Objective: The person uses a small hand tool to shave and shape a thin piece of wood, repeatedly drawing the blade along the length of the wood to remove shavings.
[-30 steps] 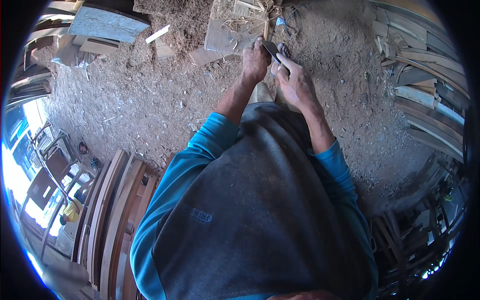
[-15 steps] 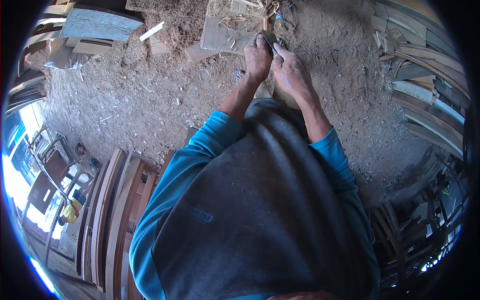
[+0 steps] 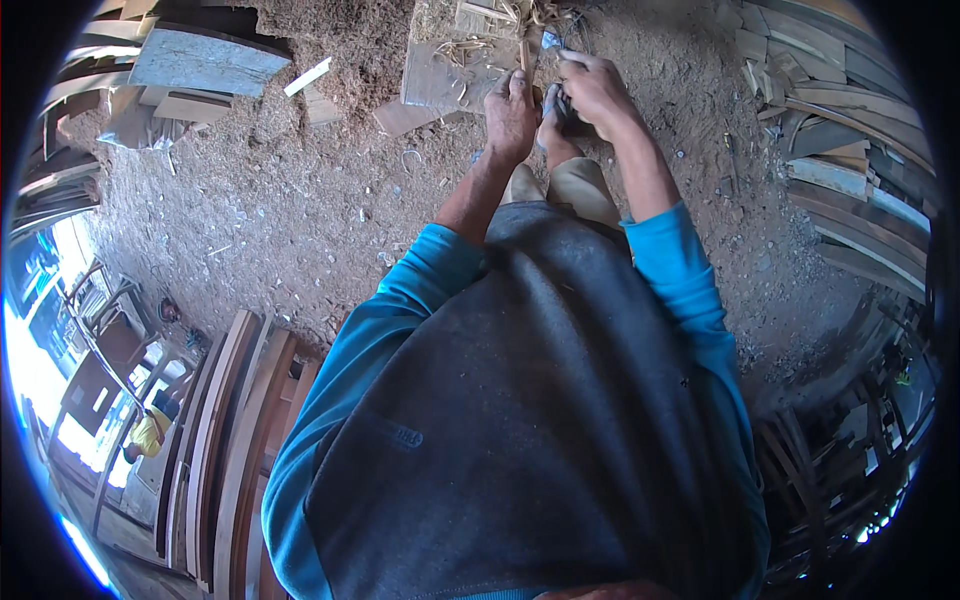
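Observation:
My left hand [image 3: 511,122] is closed around the lower end of a narrow wooden strip [image 3: 524,52], which points away from me over a flat board [image 3: 428,78] on the ground. To its right, my right hand [image 3: 596,92] grips a small tool with a pale, shiny blade [image 3: 550,40]. The blade lies beside the strip, and its handle is hidden in my fingers, so the exact kind is unclear. Curled wood shavings [image 3: 541,14] are heaped at the strip's far end. My bare foot [image 3: 550,122] shows between the hands.
Stacked planks [image 3: 235,440] stand at the lower left, with a person in yellow [image 3: 150,432] beyond them. More boards [image 3: 860,180] are piled on the right. A pale panel [image 3: 205,58] lies at the upper left. Dusty ground [image 3: 290,200] with scraps surrounds me.
My right hand has moved away from the left one, up and to the right, carrying the blade forward beside the strip. The left hand has barely moved. My foot and knees show more.

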Demonstrator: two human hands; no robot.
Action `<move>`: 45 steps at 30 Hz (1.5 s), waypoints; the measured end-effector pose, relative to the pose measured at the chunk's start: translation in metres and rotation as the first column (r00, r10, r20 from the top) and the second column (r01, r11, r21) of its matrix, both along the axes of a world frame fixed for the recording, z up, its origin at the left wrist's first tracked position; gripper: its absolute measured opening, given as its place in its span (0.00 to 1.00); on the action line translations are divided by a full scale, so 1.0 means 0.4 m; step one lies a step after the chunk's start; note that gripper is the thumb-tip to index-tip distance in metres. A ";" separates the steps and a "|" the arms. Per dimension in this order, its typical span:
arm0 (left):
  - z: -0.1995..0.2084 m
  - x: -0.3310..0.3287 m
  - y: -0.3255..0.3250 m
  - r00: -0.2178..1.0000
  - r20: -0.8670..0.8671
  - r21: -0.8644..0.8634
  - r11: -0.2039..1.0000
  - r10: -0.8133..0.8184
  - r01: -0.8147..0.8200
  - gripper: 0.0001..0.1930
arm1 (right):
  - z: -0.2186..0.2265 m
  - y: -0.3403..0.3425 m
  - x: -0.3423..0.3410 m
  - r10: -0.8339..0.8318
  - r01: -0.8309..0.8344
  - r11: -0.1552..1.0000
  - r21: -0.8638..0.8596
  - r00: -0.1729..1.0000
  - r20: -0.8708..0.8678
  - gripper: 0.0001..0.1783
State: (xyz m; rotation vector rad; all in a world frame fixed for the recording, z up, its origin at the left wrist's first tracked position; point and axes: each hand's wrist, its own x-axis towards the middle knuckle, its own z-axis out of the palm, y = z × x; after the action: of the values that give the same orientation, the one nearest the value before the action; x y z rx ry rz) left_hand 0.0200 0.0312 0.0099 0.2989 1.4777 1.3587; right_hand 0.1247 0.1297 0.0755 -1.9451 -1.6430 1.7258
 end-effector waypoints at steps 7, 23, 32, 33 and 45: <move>0.003 -0.010 -0.004 0.998 -0.061 -0.008 1.000 -0.017 0.017 0.19 | 0.102 -0.160 0.068 0.279 -0.309 0.887 0.343 0.951 0.134 0.24; -0.009 -0.024 0.006 0.945 -0.325 -0.014 0.999 -0.049 0.047 0.21 | 0.013 -0.147 -0.004 0.346 -0.394 0.873 0.287 0.916 0.205 0.25; -0.039 -0.038 0.010 0.981 -0.187 -0.074 0.996 -0.059 0.045 0.18 | -0.010 -0.045 -0.005 0.316 -0.362 0.866 0.346 0.931 0.184 0.28; -0.046 -0.040 0.009 0.971 -0.233 -0.055 0.998 -0.055 0.043 0.18 | 0.032 -0.066 -0.002 0.312 -0.349 0.883 0.314 0.936 0.163 0.27; -0.036 -0.038 -0.001 0.995 -0.078 -0.013 0.998 0.062 -0.063 0.17 | 0.117 -0.143 -0.013 0.400 -0.434 0.860 0.269 0.900 0.171 0.23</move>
State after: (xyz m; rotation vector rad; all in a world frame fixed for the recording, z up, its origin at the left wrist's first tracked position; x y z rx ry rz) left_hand 0.0050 0.0309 -0.0045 0.3010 1.5730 1.3985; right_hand 0.1194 0.0727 0.1224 -1.6532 -2.3527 1.3754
